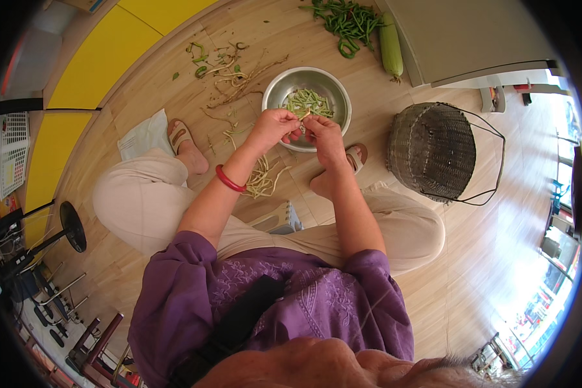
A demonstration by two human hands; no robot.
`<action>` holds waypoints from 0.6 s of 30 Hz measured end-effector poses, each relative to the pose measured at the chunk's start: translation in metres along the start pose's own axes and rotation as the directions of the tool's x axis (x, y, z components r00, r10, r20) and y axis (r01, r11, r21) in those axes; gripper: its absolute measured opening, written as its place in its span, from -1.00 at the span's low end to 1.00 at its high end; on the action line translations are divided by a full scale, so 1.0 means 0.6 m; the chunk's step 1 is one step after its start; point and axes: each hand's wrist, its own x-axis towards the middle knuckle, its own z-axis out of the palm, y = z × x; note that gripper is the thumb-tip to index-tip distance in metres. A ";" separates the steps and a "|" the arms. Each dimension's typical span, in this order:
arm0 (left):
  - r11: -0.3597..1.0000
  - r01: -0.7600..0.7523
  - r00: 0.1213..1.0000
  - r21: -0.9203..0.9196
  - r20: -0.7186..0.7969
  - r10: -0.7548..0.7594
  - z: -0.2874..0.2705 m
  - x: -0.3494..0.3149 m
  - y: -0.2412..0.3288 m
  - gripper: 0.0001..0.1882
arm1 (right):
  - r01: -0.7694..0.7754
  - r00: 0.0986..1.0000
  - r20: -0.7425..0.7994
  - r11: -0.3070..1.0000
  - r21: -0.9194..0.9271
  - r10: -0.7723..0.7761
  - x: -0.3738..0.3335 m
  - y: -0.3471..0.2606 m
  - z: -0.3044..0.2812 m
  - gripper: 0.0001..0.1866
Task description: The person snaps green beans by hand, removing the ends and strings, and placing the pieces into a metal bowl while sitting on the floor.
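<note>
Both my hands meet over the near rim of a steel bowl [345, 103] on the floor. Short pieces of green bean [313, 103] lie inside it. My left hand [273, 128], with a red bangle at the forearm, is closed with its fingertips on a thin, pale bean [305, 115]. The fingers of my right hand [326, 136] pinch the same bean from the other side. Part of the bean is hidden by my fingers. A loose pile of long pale beans [262, 180] rests on the floor below my left wrist, between my legs.
An upright-handled wicker basket [407, 145] stands to the right. Green peppers [349, 26] and a long light-green gourd [390, 48] lie at the far side by a cabinet. Stems and trimmings [229, 81] are scattered left of the bowl. A white bag [145, 134] lies by my left foot.
</note>
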 end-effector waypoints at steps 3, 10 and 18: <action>0.999 -0.011 1.000 0.043 -0.025 0.012 0.003 -0.002 -0.001 -0.88 | 0.003 1.000 0.009 0.999 -0.033 -0.003 0.000 -0.002 -0.002 -0.90; 0.943 -0.123 0.988 0.310 -0.050 0.146 0.001 0.000 -0.017 -0.90 | 0.023 0.999 0.028 0.982 -0.185 -0.018 0.001 -0.001 -0.004 -0.87; 0.972 -0.043 0.998 0.229 -0.040 0.054 -0.001 -0.011 -0.004 -0.90 | 0.040 0.998 0.052 0.976 -0.216 -0.030 -0.001 -0.002 0.001 -0.86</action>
